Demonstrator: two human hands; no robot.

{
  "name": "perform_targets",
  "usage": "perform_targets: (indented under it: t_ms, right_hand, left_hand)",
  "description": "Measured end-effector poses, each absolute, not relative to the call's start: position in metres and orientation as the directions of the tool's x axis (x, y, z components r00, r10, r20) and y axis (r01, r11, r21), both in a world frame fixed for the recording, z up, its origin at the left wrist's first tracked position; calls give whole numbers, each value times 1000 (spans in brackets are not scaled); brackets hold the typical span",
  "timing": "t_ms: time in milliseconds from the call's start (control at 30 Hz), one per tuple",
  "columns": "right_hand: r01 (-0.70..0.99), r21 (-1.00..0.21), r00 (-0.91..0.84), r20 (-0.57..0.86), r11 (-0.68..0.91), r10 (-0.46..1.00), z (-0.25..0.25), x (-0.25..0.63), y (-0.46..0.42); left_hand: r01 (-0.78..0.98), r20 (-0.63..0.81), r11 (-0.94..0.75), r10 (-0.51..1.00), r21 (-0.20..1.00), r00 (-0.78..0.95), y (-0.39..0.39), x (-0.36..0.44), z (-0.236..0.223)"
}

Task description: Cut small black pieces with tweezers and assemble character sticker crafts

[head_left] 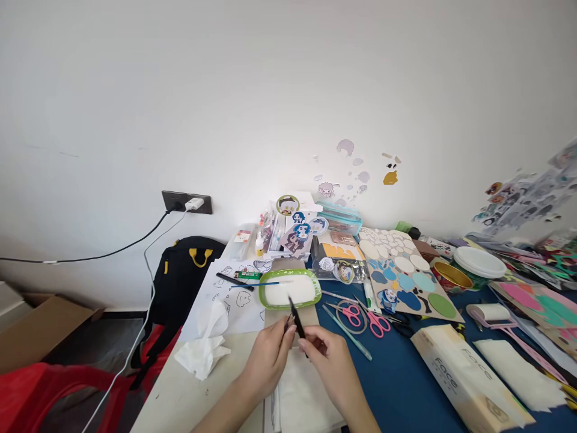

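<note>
Near the table's front edge, my left hand [267, 356] is closed in a pinch. A small dark piece shows at its fingertips, too small to name. Close beside it, my right hand [328, 356] grips a slim black pointed tool [296, 319] with its tip upward; whether it is a pen or tweezers is unclear. The tool's lower part is partly behind my fingers. Just beyond both hands lies a green-rimmed white tray [267, 304], with a thin blue brush [265, 283] across it. Folded white cloth or paper [303, 391] lies beneath my hands.
Crumpled tissue [205, 355] and drawn sheets [202, 313] are at the left, with a black pen [234, 281]. At the right are pink-handled scissors [377, 325], a teal pen [351, 337], a sheet of coloured cutouts [412, 279] and a tissue pack [469, 373].
</note>
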State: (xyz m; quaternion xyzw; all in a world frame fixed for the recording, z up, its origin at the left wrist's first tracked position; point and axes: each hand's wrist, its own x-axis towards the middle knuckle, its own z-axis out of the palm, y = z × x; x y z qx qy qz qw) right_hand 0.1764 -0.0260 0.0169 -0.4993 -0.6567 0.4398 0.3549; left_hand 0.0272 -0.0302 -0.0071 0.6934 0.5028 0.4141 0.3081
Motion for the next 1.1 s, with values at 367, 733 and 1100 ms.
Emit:
perform_targets:
  t_ms: [367, 733, 1100]
  right_hand:
    - [307, -952, -61, -15, 4, 998, -5, 234, -18]
    - [423, -905, -116, 0, 49, 993, 1, 232, -18]
    - [565, -815, -85, 94, 126, 992, 5, 227, -23]
  left_hand:
    - [747, 167, 104, 946, 657, -278, -7, -5, 3]
    - [735, 125, -86, 992, 672, 2, -21, 19, 3]
    - [756, 135, -96, 991, 648, 10, -22, 20, 5]
